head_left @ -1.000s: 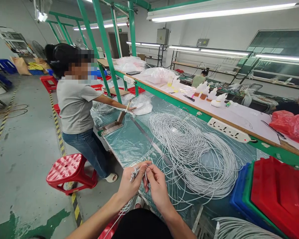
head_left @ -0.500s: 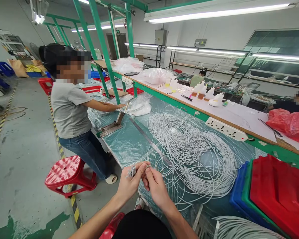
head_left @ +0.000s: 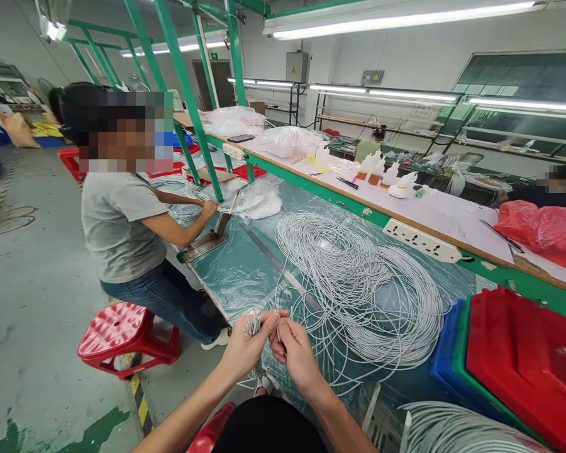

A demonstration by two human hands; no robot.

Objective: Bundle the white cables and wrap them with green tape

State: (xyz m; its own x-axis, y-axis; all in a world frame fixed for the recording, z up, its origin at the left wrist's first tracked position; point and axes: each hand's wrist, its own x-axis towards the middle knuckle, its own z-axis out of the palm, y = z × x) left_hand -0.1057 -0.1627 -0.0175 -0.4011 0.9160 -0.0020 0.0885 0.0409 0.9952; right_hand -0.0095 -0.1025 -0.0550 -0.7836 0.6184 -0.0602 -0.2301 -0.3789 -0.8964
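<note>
My left hand (head_left: 246, 340) is closed round a bundle of grey cable ends (head_left: 253, 323), which stick up out of the fist. Close beside it, my right hand (head_left: 294, 349) is pinched, its fingertips meeting the left thumb and forefinger. Between the fingertips a thin grey cable end seems to be held, too small to make out well. Both hands are above the near edge of the bench. Just beyond them, a large coil of grey cable (head_left: 358, 283) lies on the plastic-covered bench top (head_left: 226, 270), with loose strands running toward my hands.
A steel ruler (head_left: 283, 267) lies left of the coil, near a lever cutter (head_left: 212, 239). At left a co-worker (head_left: 122, 214) handles cable by a red stool (head_left: 117, 333). Stacked bins (head_left: 514, 352) and more cable (head_left: 457, 431) are at right; a power strip (head_left: 419, 242) edges the shelf.
The co-worker has drawn an arm back, bending the elbow by the cutter. My view has shifted slightly to the right. My hands stay together, with only small finger movement.
</note>
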